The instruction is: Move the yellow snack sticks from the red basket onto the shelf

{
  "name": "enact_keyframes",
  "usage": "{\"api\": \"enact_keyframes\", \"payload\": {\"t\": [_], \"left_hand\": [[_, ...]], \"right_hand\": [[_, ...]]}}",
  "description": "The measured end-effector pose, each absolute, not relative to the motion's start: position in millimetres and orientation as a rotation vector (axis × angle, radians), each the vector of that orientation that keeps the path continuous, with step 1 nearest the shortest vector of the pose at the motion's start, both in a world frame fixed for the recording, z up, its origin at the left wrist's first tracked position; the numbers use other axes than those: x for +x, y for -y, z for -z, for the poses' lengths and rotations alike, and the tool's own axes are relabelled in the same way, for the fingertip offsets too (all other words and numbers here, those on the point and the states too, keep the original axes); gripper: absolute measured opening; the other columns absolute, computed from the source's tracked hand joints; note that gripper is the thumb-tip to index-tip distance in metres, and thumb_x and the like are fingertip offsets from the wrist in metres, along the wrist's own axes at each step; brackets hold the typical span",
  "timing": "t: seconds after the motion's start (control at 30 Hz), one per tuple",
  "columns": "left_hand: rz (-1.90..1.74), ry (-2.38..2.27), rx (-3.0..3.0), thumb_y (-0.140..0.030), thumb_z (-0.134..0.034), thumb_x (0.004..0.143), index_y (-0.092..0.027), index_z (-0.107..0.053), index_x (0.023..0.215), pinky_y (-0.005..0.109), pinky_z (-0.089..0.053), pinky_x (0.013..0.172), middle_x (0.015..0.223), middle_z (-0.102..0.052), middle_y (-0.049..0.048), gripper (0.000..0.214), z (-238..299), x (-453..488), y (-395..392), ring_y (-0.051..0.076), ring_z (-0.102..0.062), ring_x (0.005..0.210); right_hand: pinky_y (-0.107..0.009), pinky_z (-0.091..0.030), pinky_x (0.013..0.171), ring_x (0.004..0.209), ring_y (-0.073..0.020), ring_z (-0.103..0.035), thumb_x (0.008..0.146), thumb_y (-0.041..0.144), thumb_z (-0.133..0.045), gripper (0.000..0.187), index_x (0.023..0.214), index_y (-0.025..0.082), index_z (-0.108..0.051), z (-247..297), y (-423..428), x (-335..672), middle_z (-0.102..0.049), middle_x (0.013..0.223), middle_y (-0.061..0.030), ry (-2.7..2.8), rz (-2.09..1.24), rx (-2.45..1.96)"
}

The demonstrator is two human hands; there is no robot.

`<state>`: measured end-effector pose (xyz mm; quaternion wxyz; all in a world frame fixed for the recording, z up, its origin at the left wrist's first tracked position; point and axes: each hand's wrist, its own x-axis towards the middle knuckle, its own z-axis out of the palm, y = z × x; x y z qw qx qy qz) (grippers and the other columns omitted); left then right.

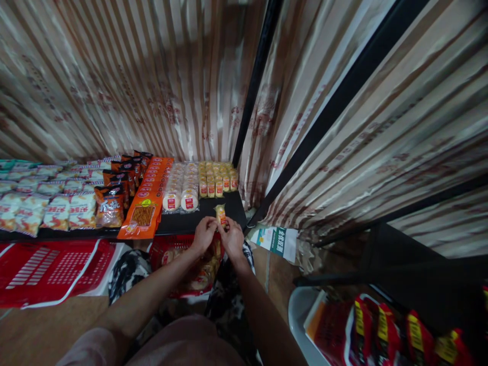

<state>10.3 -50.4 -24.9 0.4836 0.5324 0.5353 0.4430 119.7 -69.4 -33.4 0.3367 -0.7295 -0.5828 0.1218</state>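
A small yellow snack pack with a red label (220, 214) stands upright between my hands, just in front of the black shelf (179, 222). My right hand (232, 239) pinches its lower part from the right. My left hand (205, 235) is closed against its lower left side, fingertips meeting those of the right. Rows of matching yellow packs (211, 189) sit at the shelf's right end. Beside them lie round pale cakes in clear wrappers (180, 199). Below my hands, a red basket (153, 249) between my knees holds more wrapped snacks, partly hidden by my forearms.
Orange snack packets (142, 208), dark-and-orange bags (110, 206) and white bags (68, 209) fill the shelf leftward. A second red basket (57, 269) is at lower left. Black posts (259, 81) and a pleated curtain (171, 76) rise behind. Red bags (385, 325) stand at lower right.
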Motion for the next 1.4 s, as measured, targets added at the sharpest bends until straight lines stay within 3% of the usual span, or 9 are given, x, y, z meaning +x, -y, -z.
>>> {"api": "enact_keyframes", "payload": {"t": [0.13,0.33,0.57,0.83,1.17,1.4], "left_hand": [[-1.063,-1.402,1.426,-0.024,-0.05,0.077,-0.016,-0.063,0.087,0.03,-0.048,0.08,0.088,-0.062,0.0059,0.018,24.3,15.3,50.1,0.016,-0.058,0.083],[-0.952,-1.46,1.484,-0.024,-0.048,0.08,-0.018,-0.063,0.095,0.028,-0.049,0.079,0.092,-0.06,0.0049,0.023,23.0,23.4,45.5,0.015,-0.058,0.087],[-0.909,-1.462,1.491,-0.024,-0.047,0.081,-0.019,-0.063,0.101,0.028,-0.049,0.082,0.098,-0.061,0.0046,0.025,26.1,32.9,31.9,0.015,-0.057,0.094],[-0.866,-1.47,1.526,-0.024,-0.046,0.082,-0.018,-0.063,0.102,0.029,-0.045,0.089,0.102,-0.061,0.005,0.027,26.2,42.7,17.8,0.015,-0.056,0.099],[-0.783,-1.475,1.595,-0.025,-0.042,0.084,-0.015,-0.06,0.11,0.026,-0.038,0.096,0.112,-0.06,0.0077,0.033,15.2,53.5,0.3,0.015,-0.055,0.103],[-0.785,-1.469,1.649,-0.025,-0.041,0.084,-0.014,-0.06,0.11,0.026,-0.036,0.098,0.114,-0.059,0.0091,0.034,20.3,61.2,-16.5,0.016,-0.054,0.105]], "right_hand": [[-0.029,-0.042,0.076,0.08,-0.0192,-0.056,0.081,0.039,-0.049,0.034,0.107,0.019,-0.06,30.9,64.7,121.7,-0.063,0.089,-0.0077,1.506,-0.29,-1.942],[-0.026,-0.045,0.066,0.062,-0.013,-0.054,0.082,0.033,-0.044,0.037,0.112,0.016,-0.056,36.6,54.8,124.0,-0.058,0.095,-0.009,1.408,-0.39,-1.847],[-0.026,-0.048,0.064,0.06,-0.0116,-0.054,0.079,0.021,-0.045,0.039,0.116,0.014,-0.053,41.6,43.8,128.8,-0.056,0.1,-0.0114,1.341,-0.435,-1.771],[-0.028,-0.047,0.067,0.065,-0.0138,-0.053,0.074,0.014,-0.045,0.042,0.115,0.013,-0.054,39.4,31.0,133.2,-0.054,0.097,-0.0109,1.328,-0.383,-1.793],[-0.03,-0.048,0.071,0.071,-0.0146,-0.055,0.076,0.018,-0.044,0.043,0.118,0.014,-0.05,53.4,9.5,139.2,-0.051,0.107,-0.0132,1.249,-0.405,-1.747],[-0.032,-0.047,0.073,0.076,-0.0173,-0.055,0.075,0.017,-0.042,0.041,0.115,0.014,-0.052,55.0,-10.0,144.9,-0.053,0.101,-0.0124,1.219,-0.384,-1.75]]}}
